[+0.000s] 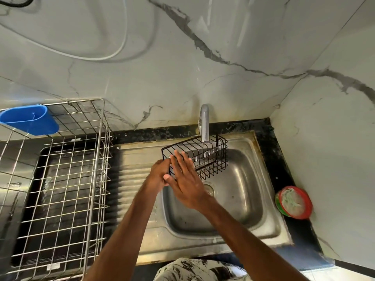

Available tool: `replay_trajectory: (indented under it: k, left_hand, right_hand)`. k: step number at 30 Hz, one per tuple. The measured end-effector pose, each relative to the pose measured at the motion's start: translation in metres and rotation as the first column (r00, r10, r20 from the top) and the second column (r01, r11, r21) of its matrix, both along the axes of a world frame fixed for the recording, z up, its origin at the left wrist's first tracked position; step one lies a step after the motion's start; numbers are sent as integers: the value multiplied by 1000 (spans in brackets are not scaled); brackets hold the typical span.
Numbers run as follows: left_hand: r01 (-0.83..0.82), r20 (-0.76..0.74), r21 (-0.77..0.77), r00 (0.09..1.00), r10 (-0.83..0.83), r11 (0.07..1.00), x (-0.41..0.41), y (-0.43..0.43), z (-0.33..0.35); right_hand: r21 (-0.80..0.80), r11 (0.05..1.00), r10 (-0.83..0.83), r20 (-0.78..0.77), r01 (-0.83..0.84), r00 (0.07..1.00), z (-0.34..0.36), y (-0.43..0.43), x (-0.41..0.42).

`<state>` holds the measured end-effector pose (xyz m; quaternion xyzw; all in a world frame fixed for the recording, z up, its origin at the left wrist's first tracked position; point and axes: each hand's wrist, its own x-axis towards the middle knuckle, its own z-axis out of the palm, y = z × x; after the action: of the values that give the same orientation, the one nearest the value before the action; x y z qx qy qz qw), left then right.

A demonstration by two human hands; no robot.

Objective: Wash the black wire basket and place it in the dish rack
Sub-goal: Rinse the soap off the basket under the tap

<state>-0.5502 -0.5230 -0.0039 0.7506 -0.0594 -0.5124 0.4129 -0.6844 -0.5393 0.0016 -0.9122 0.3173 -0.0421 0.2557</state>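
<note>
Two hands on the black wire basket [205, 159], held tilted above the sink's [271, 222] back-left corner, right under the faucet [205, 122], water streaming onto its wires. Left hand [160, 173]: grip curled round the basket's near-left end. Right hand [187, 186]: grip wide, straight fingers laid flat across the wires. The dish rack [100, 153] stands on the tabletop left of the sink, a blue cup [30, 119] hanging at its back-left corner.
</note>
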Motion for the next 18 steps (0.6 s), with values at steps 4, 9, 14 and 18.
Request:
replay_trajectory:
  k: [4,9,14,18]
  left_hand:
    - [-87,-89,38,992,90,995,-1,-4,11]
    - [-39,-52,48,998,42,998,-7,-10,14]
    - [-39,-88,35,995,42,999,-9,-8,16]
    - [-20,-101,58,995,26,998,-8,-5,16]
  right_hand:
    - [-197,976,76,-73,-89,994,-13,-15,-22]
    - [-208,974,76,-59,-87,995,-14,-24,-33]
    - [-168,986,23,15,-20,1000,-12,-27,-36]
    - [-163,986,-33,-60,23,998,-17,-47,-41]
